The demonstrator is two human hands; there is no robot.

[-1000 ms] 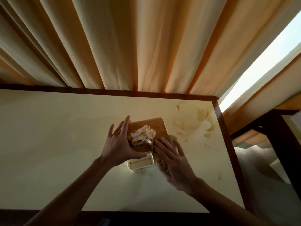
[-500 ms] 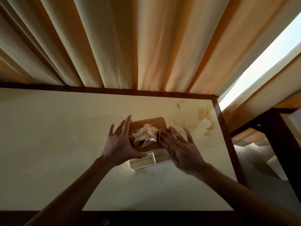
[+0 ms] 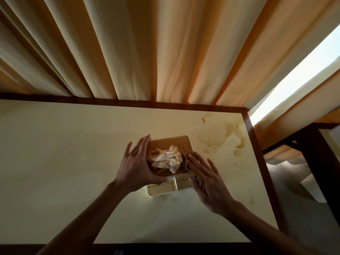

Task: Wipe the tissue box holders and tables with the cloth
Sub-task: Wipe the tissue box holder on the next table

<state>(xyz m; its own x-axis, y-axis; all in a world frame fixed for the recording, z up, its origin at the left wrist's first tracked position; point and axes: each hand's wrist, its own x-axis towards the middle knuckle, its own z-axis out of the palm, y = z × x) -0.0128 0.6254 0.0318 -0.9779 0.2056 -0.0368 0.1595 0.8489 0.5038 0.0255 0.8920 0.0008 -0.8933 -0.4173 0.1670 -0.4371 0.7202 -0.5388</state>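
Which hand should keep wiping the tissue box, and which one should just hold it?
Probably the right hand: the cloth is already under its flat fingers, against the tissue box holder. The left hand grips the holder's other side, so it steadies best.

There were no words, numbers, labels or signs to read anywhere in this view.
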